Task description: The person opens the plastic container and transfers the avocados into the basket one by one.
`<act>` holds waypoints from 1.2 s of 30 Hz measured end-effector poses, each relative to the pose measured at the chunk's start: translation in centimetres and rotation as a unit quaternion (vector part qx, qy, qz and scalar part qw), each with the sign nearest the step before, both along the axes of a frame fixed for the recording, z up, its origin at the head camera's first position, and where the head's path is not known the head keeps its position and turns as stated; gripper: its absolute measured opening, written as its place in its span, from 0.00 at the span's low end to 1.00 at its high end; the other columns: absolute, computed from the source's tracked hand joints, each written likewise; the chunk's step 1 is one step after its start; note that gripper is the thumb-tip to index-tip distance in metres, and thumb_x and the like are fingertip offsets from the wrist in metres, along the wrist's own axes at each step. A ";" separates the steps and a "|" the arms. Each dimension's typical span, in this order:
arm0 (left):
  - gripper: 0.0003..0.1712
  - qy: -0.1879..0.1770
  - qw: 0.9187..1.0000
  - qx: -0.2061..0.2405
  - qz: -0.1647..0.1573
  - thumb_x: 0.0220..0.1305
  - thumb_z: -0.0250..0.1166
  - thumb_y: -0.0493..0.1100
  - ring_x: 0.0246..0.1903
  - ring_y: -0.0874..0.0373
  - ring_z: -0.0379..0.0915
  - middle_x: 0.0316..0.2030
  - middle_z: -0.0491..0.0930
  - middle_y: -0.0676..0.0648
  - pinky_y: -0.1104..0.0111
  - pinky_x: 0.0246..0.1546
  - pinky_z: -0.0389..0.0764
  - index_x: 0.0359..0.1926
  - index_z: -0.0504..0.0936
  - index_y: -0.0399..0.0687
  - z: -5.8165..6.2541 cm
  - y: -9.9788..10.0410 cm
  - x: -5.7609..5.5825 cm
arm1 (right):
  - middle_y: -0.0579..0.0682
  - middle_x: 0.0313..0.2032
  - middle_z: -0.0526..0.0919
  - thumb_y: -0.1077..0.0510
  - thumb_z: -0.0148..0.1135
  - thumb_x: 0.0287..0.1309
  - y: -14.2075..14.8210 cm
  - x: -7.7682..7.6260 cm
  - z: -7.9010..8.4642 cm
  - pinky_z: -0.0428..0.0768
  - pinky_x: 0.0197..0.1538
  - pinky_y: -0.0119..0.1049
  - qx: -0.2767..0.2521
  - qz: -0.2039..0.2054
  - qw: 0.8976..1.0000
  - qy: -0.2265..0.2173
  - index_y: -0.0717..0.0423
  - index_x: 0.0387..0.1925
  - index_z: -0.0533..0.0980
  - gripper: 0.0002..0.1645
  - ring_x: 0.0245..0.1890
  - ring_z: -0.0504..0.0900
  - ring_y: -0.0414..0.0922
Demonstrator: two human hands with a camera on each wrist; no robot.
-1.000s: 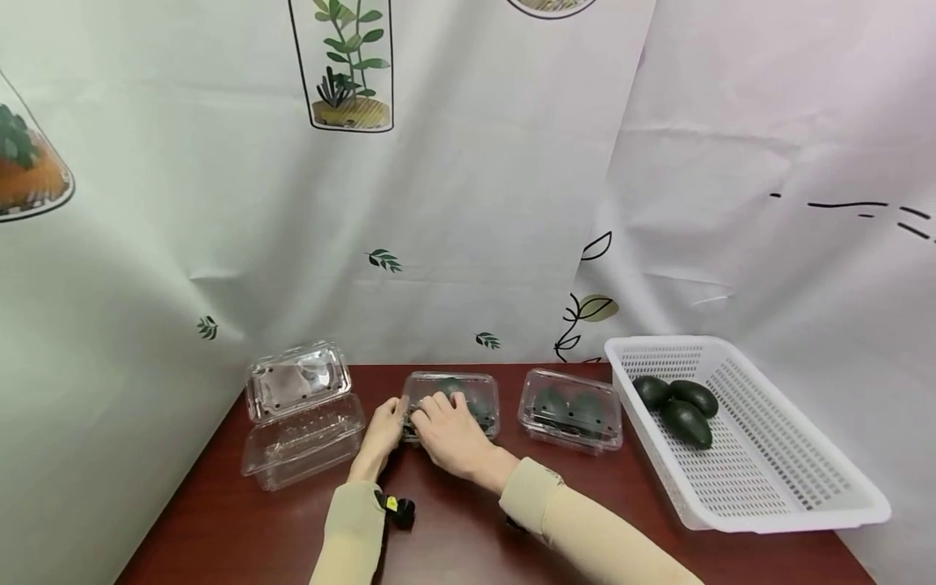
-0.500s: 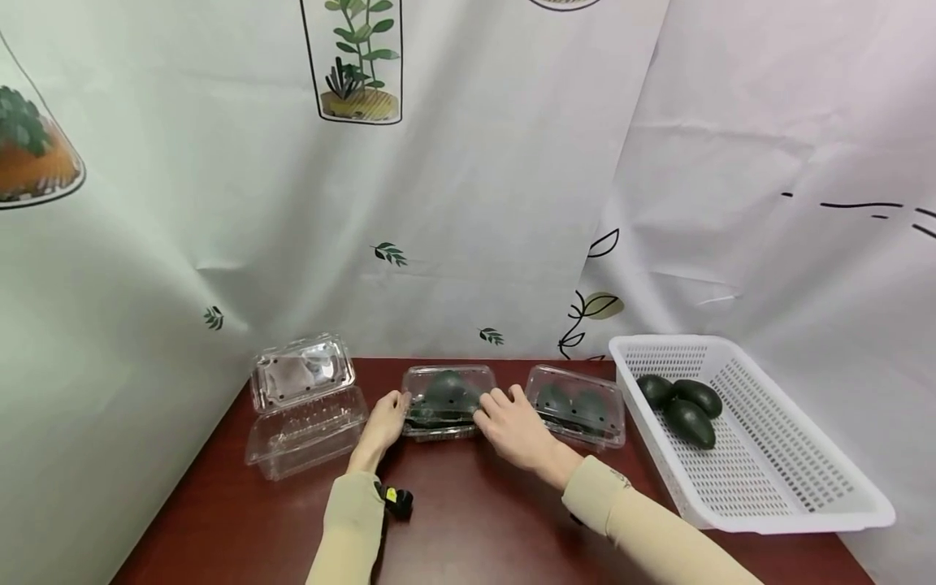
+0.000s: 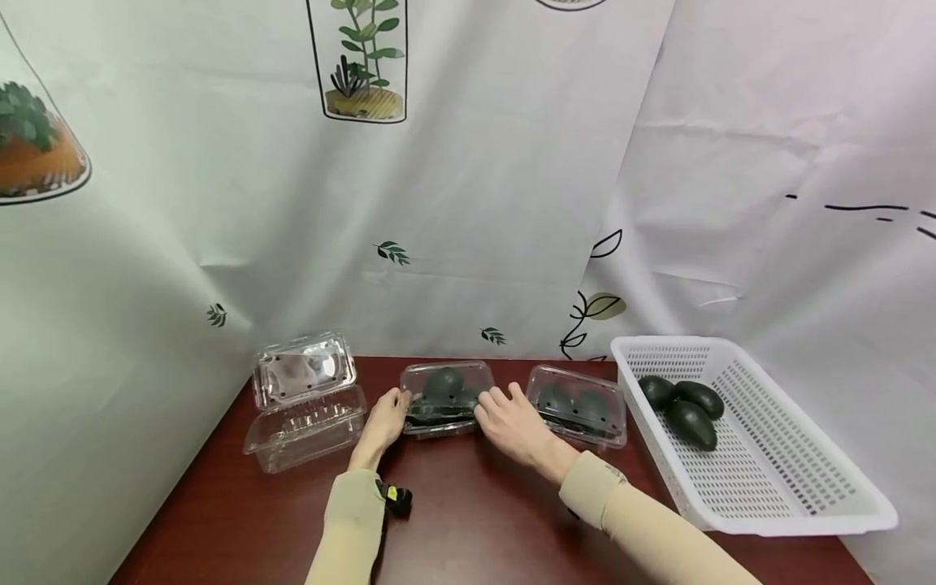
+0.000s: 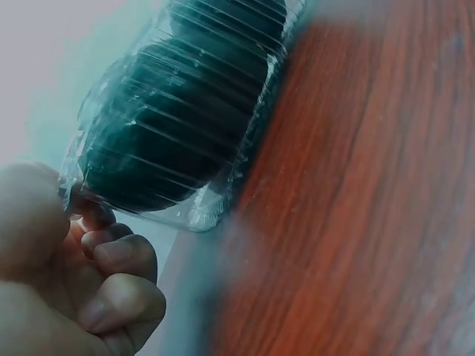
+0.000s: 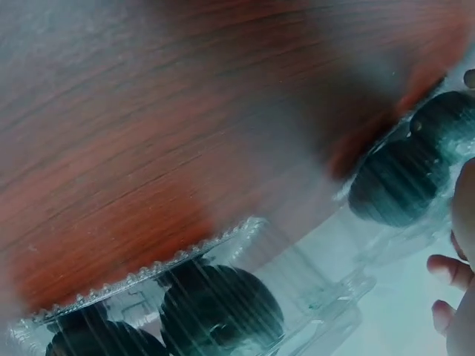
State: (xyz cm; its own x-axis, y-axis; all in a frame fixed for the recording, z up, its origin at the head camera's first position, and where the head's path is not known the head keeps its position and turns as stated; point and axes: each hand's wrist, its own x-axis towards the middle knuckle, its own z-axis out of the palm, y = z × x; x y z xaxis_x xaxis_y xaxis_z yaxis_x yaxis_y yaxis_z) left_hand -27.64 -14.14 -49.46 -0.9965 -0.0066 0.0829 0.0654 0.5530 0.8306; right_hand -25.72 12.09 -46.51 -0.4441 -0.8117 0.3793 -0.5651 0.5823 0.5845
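Observation:
A clear plastic clamshell container (image 3: 413, 378) with its lid down stands in the middle of the table, dark green avocados (image 3: 444, 383) showing through it. My left hand (image 3: 383, 421) pinches its left end; in the left wrist view the thumb and curled fingers meet at the container's edge (image 4: 200, 215). At the opposite end, my right hand (image 3: 515, 426) grips the right rim with bent fingers. Only part of that hand shows in the right wrist view, its fingertips (image 5: 444, 315) at the right side.
To the right lies another closed clamshell (image 3: 539, 379) holding avocados (image 3: 588, 408). A white perforated basket (image 3: 793, 520) with 3 avocados (image 3: 691, 424) stands beyond it. On the left, an open clamshell (image 3: 310, 443) has its lid (image 3: 292, 379) raised against the wall side.
My right hand has moved right, from the front of the lid near the left hand to the container's right end. My left hand stays at the left end.

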 end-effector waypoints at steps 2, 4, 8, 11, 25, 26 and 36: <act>0.20 0.000 1.000 -0.005 0.001 0.78 0.46 0.48 0.22 0.53 0.59 0.21 0.61 0.47 0.63 0.28 0.63 0.27 0.64 0.43 0.0 0.1 0.0 | 0.51 0.30 0.67 0.63 0.41 0.63 0.2 -0.3 0.1 0.64 0.34 0.45 -0.020 -0.003 1.000 -0.013 0.55 0.29 0.68 0.10 0.31 0.67 0.50; 0.20 0.003 1.000 -0.011 -0.001 0.78 0.47 0.48 0.23 0.53 0.60 0.21 0.61 0.47 0.63 0.29 0.64 0.27 0.64 0.43 0.0 0.2 0.1 | 0.52 0.29 0.66 0.65 0.39 0.62 0.5 -0.6 0.3 0.63 0.33 0.44 -0.042 -0.017 0.999 -0.022 0.55 0.29 0.67 0.09 0.30 0.67 0.51; 0.20 0.003 1.000 -0.011 -0.008 0.78 0.47 0.47 0.22 0.53 0.60 0.21 0.61 0.47 0.63 0.28 0.64 0.27 0.64 0.43 0.1 0.4 0.1 | 0.51 0.28 0.65 0.65 0.38 0.59 0.8 -0.8 0.6 0.62 0.32 0.43 -0.067 -0.016 0.997 -0.024 0.55 0.27 0.65 0.09 0.28 0.66 0.50; 0.21 -0.002 1.000 -0.007 -0.002 0.78 0.46 0.47 0.21 0.54 0.58 0.20 0.61 0.47 0.64 0.27 0.63 0.26 0.63 0.43 0.2 0.3 0.2 | 0.49 0.28 0.66 0.60 0.43 0.62 0.4 -0.6 0.7 0.62 0.32 0.42 -0.067 0.034 0.997 -0.026 0.53 0.28 0.68 0.08 0.27 0.67 0.49; 0.20 0.004 1.000 -0.008 -0.011 0.79 0.46 0.47 0.21 0.54 0.58 0.21 0.61 0.47 0.64 0.27 0.63 0.28 0.63 0.43 0.0 0.1 0.2 | 0.48 0.31 0.70 0.63 0.45 0.61 -0.6 0.0 -0.2 0.62 0.32 0.40 -0.024 0.073 0.997 0.008 0.52 0.29 0.72 0.09 0.30 0.68 0.47; 0.19 0.004 1.000 -0.008 -0.011 0.79 0.46 0.47 0.21 0.54 0.58 0.21 0.61 0.47 0.64 0.27 0.62 0.28 0.63 0.43 -0.1 0.0 0.3 | 0.49 0.31 0.70 0.63 0.46 0.61 -0.7 0.0 -0.3 0.63 0.32 0.41 -0.022 0.065 0.998 0.006 0.53 0.30 0.72 0.08 0.30 0.68 0.47; 0.17 -0.005 1.000 -0.001 -0.014 0.78 0.47 0.47 0.23 0.54 0.61 0.22 0.64 0.47 0.63 0.28 0.64 0.30 0.67 0.44 0.1 0.2 0.5 | 0.51 0.28 0.65 0.59 0.51 0.58 -1.5 -0.5 0.5 0.62 0.31 0.43 -0.090 -0.009 0.996 -0.017 0.55 0.27 0.66 0.07 0.29 0.67 0.51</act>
State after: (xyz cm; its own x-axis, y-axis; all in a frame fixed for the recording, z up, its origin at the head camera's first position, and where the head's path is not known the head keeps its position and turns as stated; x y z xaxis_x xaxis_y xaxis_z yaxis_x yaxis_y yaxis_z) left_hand -27.09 -13.92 -49.36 -0.9971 0.0225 0.0732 0.0734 0.5533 0.8298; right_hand -26.26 10.63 -46.04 -0.4732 -0.7240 0.5019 -0.5714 0.6858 0.4506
